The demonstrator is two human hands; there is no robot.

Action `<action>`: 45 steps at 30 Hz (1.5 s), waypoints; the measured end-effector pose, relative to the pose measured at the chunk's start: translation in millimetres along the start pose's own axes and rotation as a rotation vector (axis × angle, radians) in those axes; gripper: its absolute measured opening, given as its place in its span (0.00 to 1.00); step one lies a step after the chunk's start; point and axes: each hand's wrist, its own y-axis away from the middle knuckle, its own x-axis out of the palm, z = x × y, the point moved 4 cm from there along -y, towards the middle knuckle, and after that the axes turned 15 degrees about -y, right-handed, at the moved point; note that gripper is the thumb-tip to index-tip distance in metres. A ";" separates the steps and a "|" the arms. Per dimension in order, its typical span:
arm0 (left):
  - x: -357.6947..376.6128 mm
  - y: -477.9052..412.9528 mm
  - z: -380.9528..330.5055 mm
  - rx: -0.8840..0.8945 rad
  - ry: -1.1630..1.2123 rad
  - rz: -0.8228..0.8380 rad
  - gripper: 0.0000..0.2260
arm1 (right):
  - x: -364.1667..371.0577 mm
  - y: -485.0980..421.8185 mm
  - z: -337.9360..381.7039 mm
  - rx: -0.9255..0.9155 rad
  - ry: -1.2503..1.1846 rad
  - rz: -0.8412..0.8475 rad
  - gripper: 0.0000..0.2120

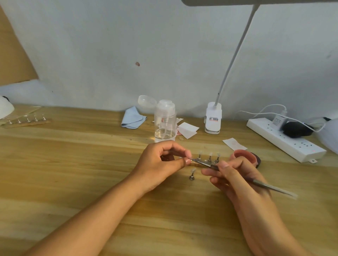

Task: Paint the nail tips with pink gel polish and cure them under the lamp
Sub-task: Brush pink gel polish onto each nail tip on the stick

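My right hand (236, 176) grips a metal tool (201, 163), left hand (161, 164) pinching its ten-o'clock tip, nail tips (210, 155) at twelve.

One view only: head-worn, wide-angle. It looks forward and down from the person's side of the surface (73, 164) toward the wall (109, 45) behind it. Range is close. Both forearms enter at the bottom edge, and the left hand (161, 164) and right hand (237, 177) meet just below and right of frame centre. The wall fills the upper part of the frame. The surface's far edge bows with lens distortion. The lamp head (256, 1) is cut by the top edge, and the power strip (278, 138) lies near the right border.
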 end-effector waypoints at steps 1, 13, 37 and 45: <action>0.0 0.0 0.8 0.000 -0.001 0.000 0.05 | -0.6 0.1 0.1 -0.005 -0.001 -0.004 0.10; -4.8 -4.9 8.7 -0.026 -0.201 -0.120 0.08 | -9.6 0.7 2.2 -0.078 -0.021 -0.091 0.08; -2.7 16.5 6.8 -0.145 -0.508 0.056 0.10 | -39.3 -17.7 64.1 -0.417 0.439 -0.157 0.11; 14.8 19.6 -0.8 0.006 -0.554 0.001 0.04 | -56.1 -29.6 54.4 -0.372 0.855 -0.173 0.07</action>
